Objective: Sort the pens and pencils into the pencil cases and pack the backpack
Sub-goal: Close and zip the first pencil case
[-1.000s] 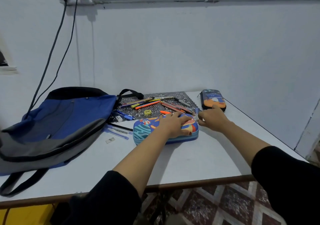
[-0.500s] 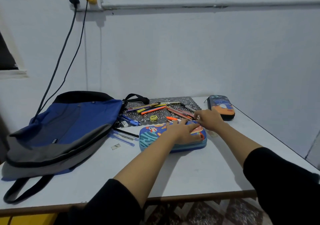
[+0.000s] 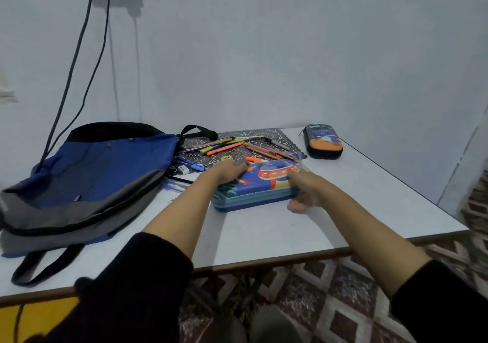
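A blue pencil case [image 3: 264,184] with a cartoon print lies shut in the middle of the white table [image 3: 264,234]. My left hand [image 3: 228,171] rests flat on its left top. My right hand [image 3: 303,192] grips its right front corner, thumb low at the side. Behind it, several pens and pencils [image 3: 227,147] lie loose on a patterned dark mat [image 3: 274,132]. A second, dark pencil case [image 3: 323,142] with an orange print lies shut at the back right. The blue and grey backpack [image 3: 92,173] lies flat on the left.
Blue pens [image 3: 175,184] and a small white sharpener [image 3: 182,169] lie between the backpack and the case. Two black cables [image 3: 76,60] hang down the wall behind the backpack. The table's front edge [image 3: 264,262] is near me, the right edge runs past the dark case.
My right hand came back from the pens behind the case to its right front corner. My left hand slid to the case's left top. The view shifted closer.
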